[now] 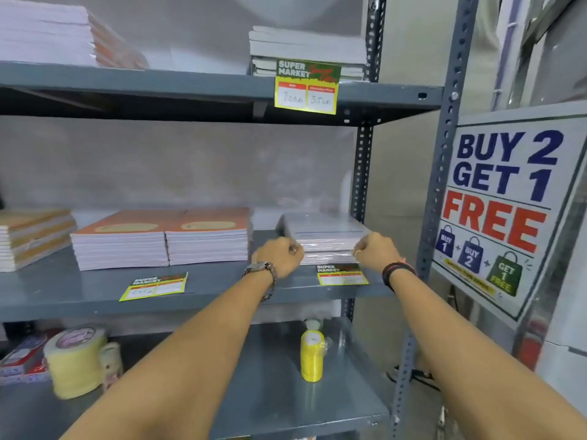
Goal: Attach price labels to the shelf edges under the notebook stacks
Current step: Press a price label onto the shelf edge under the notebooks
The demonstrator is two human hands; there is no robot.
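Note:
A plastic-wrapped notebook stack (324, 231) lies at the right end of the middle shelf (222, 293). My left hand (279, 254) is closed at its front left corner and my right hand (373, 250) at its front right corner. A yellow-green price label (342, 274) lies flat on the shelf just in front of this stack, between my wrists. Another label (154, 285) lies flat in front of two orange-covered stacks (162, 238). A third label (306, 87) with handwritten prices hangs on the upper shelf edge under a grey-white stack (305, 47).
More notebooks sit at the far left of the middle (31, 236) and upper (44, 33) shelves. The bottom shelf holds a tape roll (76, 360) and a yellow spool (312, 355). A "Buy 2 Get 1 Free" poster (498, 211) stands right of the perforated upright (440, 185).

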